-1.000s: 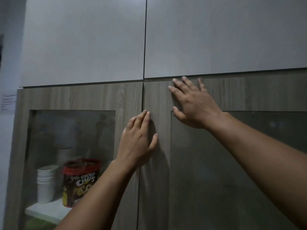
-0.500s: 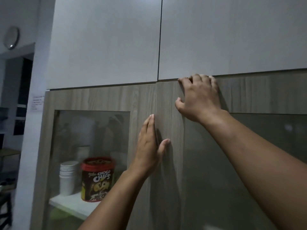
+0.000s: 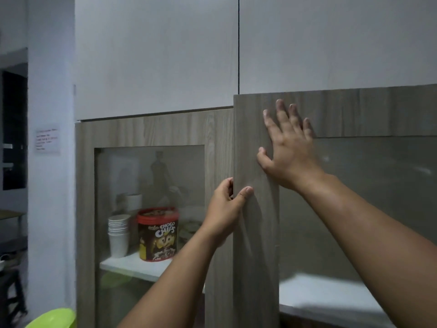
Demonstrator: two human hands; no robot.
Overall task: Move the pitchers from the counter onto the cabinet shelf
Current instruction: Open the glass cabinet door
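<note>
Left of the right cabinet door point(image 3: 255, 233), behind the closed left door's point(image 3: 151, 204) glass, we see stacked paper cups point(image 3: 118, 233) and a chocolate tub point(image 3: 158, 234) on the shelf point(image 3: 132, 266). Our left hand point(image 3: 224, 209) pinches that right door's free edge, thumb in front and fingers curled behind, while to the right our right hand point(image 3: 287, 147) lies flat on its face with fingers spread, holding nothing. No pitchers are in view, so we can only guess they are rigid, perhaps slippery, and best taken by the handle.
</note>
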